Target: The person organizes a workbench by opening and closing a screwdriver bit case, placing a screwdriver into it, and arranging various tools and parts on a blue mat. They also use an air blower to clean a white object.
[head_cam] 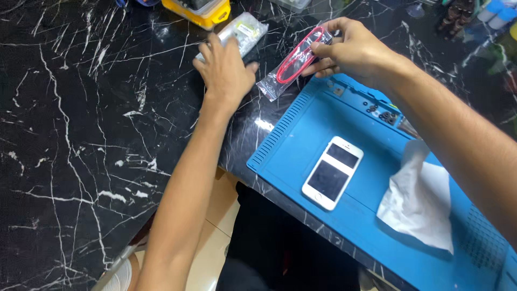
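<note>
White phone [333, 171] on blue mat [301, 134] | right hand [353, 51] pinches red-cable bag [295, 62] | left hand [225, 70] spread

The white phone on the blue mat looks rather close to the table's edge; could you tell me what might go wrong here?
The white phone lies near the blue mat's front edge, so a sweeping forearm might knock it off. The clear bag with red loops, pinched by the right hand, might slip. The left hand reaching for a packet could nudge it.

Black white-veined marble counter [81, 161] above a pale tiled floor [215, 253].
</note>
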